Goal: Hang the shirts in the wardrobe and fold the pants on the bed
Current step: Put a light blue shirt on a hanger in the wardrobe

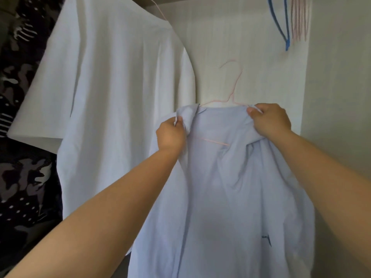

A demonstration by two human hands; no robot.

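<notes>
The light blue shirt (230, 187) hangs at the middle of the view, its shoulders draped over a thin pink wire hanger (236, 85) whose hook rises free at twelve o'clock above the collar and is not yet on any rail. The left hand (170, 135) has its fingers curled tight, pinching a bunched fold at the shirt's nine o'clock shoulder. The right hand (271, 121) grips the cloth at the three o'clock shoulder, with fingers and thumb closed round the collar edge. The fabric looks thin, light and limp. It creases wherever it is gathered and would likely slide off the smooth wire if one shoulder were let go. The hanger itself looks springy and easily bent. A sound hold, by my judgement, is at the two shoulder seams for seating the cloth, then the hanger's neck just under the hook for lifting. At ten o'clock a white T-shirt (112, 87) already hangs, close beside the blue one. At one o'clock hang a blue hanger (287, 44) and a bundle of pink hangers (300, 19). A dark camouflage garment (24, 177) fills the nine o'clock edge.
</notes>
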